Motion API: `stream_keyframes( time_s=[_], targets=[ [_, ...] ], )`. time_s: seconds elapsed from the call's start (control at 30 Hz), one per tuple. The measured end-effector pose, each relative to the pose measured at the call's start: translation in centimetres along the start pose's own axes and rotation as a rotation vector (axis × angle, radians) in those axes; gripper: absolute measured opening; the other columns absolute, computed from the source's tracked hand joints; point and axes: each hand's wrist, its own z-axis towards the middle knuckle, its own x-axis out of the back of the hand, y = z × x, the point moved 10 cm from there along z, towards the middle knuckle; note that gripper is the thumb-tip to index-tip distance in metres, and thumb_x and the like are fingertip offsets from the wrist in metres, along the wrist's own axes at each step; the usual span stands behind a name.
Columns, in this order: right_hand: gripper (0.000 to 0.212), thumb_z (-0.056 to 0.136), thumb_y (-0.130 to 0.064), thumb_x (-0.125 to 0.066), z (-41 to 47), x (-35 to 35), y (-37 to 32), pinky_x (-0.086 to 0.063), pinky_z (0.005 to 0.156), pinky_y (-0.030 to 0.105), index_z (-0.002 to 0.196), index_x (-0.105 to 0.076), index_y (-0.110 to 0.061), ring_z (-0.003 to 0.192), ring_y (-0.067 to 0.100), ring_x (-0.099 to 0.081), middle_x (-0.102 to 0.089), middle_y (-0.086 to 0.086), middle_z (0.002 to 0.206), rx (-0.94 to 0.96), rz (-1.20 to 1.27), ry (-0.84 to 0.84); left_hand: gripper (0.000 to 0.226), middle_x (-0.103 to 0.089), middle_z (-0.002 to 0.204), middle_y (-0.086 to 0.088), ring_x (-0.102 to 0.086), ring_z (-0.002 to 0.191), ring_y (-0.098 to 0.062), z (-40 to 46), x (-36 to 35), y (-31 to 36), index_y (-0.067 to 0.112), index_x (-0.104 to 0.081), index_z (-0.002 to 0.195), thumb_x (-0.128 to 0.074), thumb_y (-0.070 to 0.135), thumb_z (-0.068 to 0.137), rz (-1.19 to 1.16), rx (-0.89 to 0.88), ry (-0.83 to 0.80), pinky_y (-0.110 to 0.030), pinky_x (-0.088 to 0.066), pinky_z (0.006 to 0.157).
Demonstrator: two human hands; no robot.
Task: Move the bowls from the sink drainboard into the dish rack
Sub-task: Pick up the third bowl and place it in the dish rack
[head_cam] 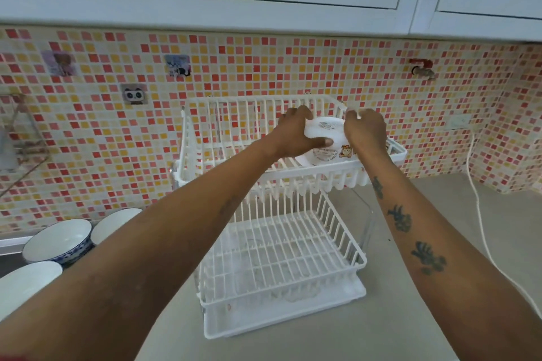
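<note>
A white two-tier dish rack [202, 306] stands on the counter in front of me. Both hands hold a white bowl [324, 129] upside down in the rack's top tier, its foot ring facing me. My left hand [296, 133] grips its left side, thumb on the base. My right hand [366, 130] grips its right side. Under it lies another white dish [322, 155] with a small cartoon print. Three bowls stay at the lower left: a blue-patterned one [58, 239], a white one [113, 224] behind it and a white one [26, 283] nearest me.
The rack's lower tier [281, 255] holds nothing. A white cable [481, 214] runs down the counter on the right. The tiled wall carries stickers, a red tap [422, 67] and a socket [460, 121]. Wall cabinets hang overhead.
</note>
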Motion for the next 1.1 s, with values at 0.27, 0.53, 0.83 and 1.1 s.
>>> stream_keyframes(
  time_s=[0.27, 0.53, 0.83, 1.1],
  targets=[
    [0.034, 0.093, -0.029, -0.046, -6.7, -2.0, -11.9, -0.036, 0.082, 0.022, 0.114, -0.062, -0.009, 0.099, 0.012, -0.051, -0.053, 0.008, 0.130, 0.312, 0.196, 0.022, 0.044, -0.054, 0.137, -0.005, -0.054, 0.118, -0.017, -7.3, 12.7, -2.7, 0.011, -0.055, 0.121, -0.050, 0.047, 0.095, -0.233, 0.044, 0.349, -0.016, -0.042, 0.079],
    [0.020, 0.090, -0.028, -0.047, -18.8, -15.5, -25.5, -0.045, 0.074, 0.027, 0.088, -0.064, -0.017, 0.083, 0.013, -0.058, -0.063, 0.001, 0.094, 0.461, 0.521, -0.391, 0.031, -0.053, 0.072, 0.000, -0.046, 0.063, -0.002, -19.8, 27.1, -13.6, 0.011, -0.055, 0.093, -0.042, 0.038, 0.101, -0.207, 0.251, 0.708, -0.023, -0.039, 0.061],
    [0.026, 0.096, -0.025, -0.043, -33.2, -33.8, -26.8, -0.034, 0.055, 0.024, 0.071, -0.040, -0.021, 0.052, 0.007, -0.036, -0.041, -0.008, 0.065, 0.345, 0.429, -0.907, 0.048, -0.061, 0.107, -0.016, -0.052, 0.091, -0.024, -35.7, 30.5, -31.6, -0.001, -0.059, 0.116, -0.036, 0.038, 0.100, -0.350, 0.734, 0.865, -0.036, -0.042, 0.084],
    [0.059, 0.095, -0.038, -0.049, -39.9, -46.7, -12.7, -0.036, 0.100, 0.037, 0.144, -0.038, -0.006, 0.136, 0.030, -0.040, -0.040, 0.011, 0.151, -0.171, 0.153, -1.267, 0.045, -0.052, 0.070, -0.008, -0.047, 0.060, -0.018, -45.5, 18.9, -45.5, 0.010, -0.052, 0.075, -0.036, 0.043, 0.101, -0.766, 1.179, 0.884, -0.027, -0.044, 0.060]
  ],
)
